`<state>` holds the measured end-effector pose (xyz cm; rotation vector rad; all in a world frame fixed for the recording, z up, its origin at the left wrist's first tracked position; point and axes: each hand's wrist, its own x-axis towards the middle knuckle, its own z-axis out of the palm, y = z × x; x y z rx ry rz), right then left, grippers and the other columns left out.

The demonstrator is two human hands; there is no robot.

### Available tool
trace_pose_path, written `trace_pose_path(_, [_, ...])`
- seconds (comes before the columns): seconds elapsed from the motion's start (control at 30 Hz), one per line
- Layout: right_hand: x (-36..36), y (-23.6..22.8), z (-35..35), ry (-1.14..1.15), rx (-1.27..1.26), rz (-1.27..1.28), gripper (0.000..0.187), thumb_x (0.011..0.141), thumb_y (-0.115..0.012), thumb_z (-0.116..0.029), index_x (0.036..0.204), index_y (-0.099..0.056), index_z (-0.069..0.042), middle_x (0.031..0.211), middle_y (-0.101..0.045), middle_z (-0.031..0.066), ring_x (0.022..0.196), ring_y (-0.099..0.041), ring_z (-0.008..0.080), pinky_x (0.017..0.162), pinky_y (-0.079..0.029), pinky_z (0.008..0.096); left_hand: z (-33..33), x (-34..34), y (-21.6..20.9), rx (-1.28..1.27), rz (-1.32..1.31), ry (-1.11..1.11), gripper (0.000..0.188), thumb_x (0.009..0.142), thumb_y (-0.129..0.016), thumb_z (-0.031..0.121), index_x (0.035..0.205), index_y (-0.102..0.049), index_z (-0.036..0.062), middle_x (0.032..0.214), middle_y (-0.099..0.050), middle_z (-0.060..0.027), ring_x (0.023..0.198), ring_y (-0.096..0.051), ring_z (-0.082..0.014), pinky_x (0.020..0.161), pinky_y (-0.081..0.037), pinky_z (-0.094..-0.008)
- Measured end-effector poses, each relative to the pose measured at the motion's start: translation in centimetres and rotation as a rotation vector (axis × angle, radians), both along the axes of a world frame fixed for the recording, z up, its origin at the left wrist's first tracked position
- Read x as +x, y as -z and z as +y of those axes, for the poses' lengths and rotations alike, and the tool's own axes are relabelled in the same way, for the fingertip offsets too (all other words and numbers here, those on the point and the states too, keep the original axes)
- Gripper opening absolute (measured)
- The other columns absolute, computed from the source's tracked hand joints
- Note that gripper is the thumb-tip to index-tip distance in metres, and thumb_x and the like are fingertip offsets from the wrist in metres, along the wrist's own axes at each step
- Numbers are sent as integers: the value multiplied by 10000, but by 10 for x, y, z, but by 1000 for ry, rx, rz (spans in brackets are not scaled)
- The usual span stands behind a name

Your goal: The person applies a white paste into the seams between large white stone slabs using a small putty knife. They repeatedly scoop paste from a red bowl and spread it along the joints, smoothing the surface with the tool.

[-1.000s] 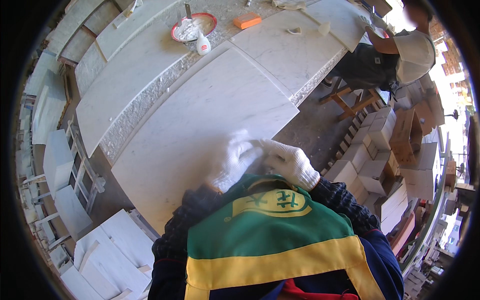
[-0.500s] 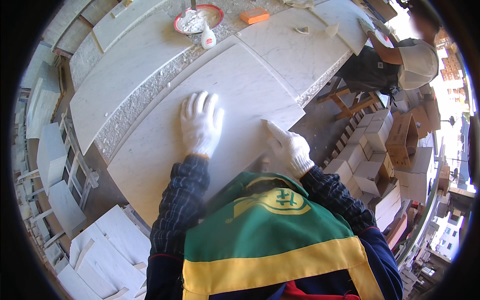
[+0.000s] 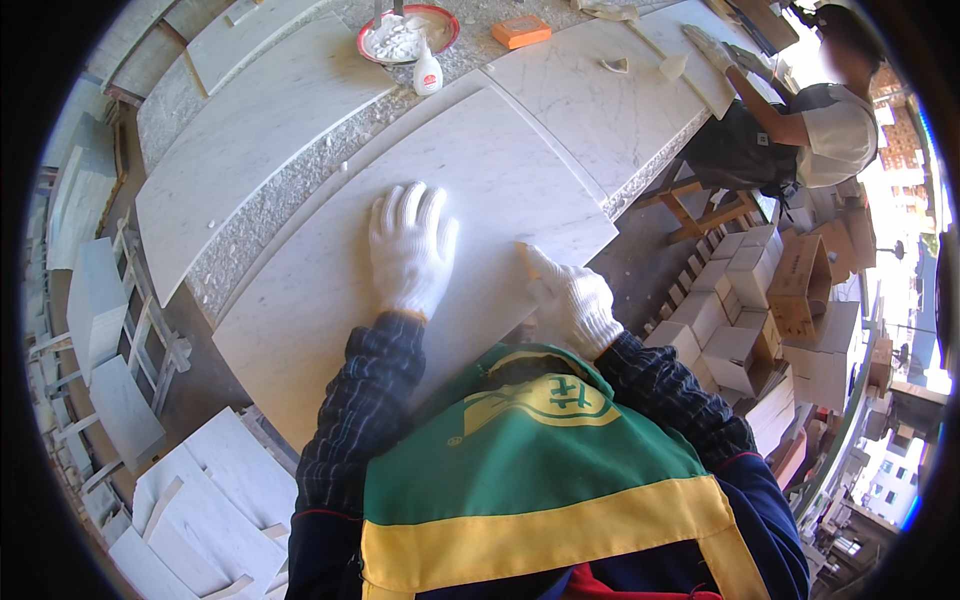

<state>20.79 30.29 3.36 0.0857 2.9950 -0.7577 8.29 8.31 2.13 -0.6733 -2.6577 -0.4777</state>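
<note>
A pale, grey-veined marble slab (image 3: 320,290) lies in front of me, its near edge toward my apron. My left hand (image 3: 412,250), in a white knit glove, rests flat on its top with the fingers stretched. At the near right edge is my right hand (image 3: 575,302), gloved too. One digit reaches over the slab's top, its tip tan rather than white. The other fingers bend at the edge and are partly hidden; they appear to grip it.
Beyond lie more marble slabs (image 3: 270,110), a red-rimmed basin (image 3: 445,50) of white paste, a white bottle (image 3: 427,78) and an orange block (image 3: 520,32). A co-worker (image 3: 830,125) leans over the far right slab. Cartons (image 3: 735,355) stand right; slabs (image 3: 215,500) lean at lower left.
My left hand has shifted slightly right on the slab. My right hand has moved slightly left and down along the edge. The co-worker's hands have moved left and up.
</note>
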Motion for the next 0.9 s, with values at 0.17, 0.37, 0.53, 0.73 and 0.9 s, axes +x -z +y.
trace_pose_path(0.17, [-2, -7, -1, -11, -46, -15, 489, 970, -618, -239, 1455, -619, -178, 858, -744, 203, 759, -738, 398, 689, -596, 489, 1, 0, -1, -15, 3, -7, 403, 971, -685, 309, 1330, -660, 128, 1378, -614, -115, 1342, -520, -351, 1210, -366, -535])
trace_pose_path(0.37, [-2, -10, -1, -63, -30, 13, 488, 1025, -581, -277, 1512, -555, -239, 932, -757, 160, 824, -742, 358, 734, -598, 466, 2, 1, -1, -26, 5, -11, 408, 974, -680, 315, 1335, -654, 128, 1379, -611, -113, 1345, -517, -346, 1216, -360, -532])
trace_pose_path(0.53, [-11, 1, -3, -95, 11, 14, 470, 1026, -575, -247, 1496, -561, -245, 934, -757, 153, 838, -739, 351, 738, -587, 466, 2, 0, 1, -41, 14, -16, 407, 981, -673, 321, 1338, -652, 129, 1377, -613, -107, 1347, -517, -341, 1219, -357, -531])
trace_pose_path(0.73, [-28, 13, -9, -193, 57, 57, 395, 1010, -595, -223, 1402, -616, -175, 909, -757, 145, 811, -738, 338, 704, -582, 461, 1, 0, 2, -48, 9, -12, 397, 987, -667, 319, 1339, -654, 134, 1380, -613, -105, 1353, -514, -335, 1217, -360, -524])
trace_pose_path(0.9, [-25, 2, 7, -261, 137, 44, 401, 1005, -606, -272, 1396, -623, -185, 903, -760, 133, 798, -745, 333, 704, -589, 446, 1, 0, 1, -24, 23, 4, 389, 985, -668, 314, 1328, -661, 130, 1370, -620, -110, 1344, -521, -334, 1213, -365, -523])
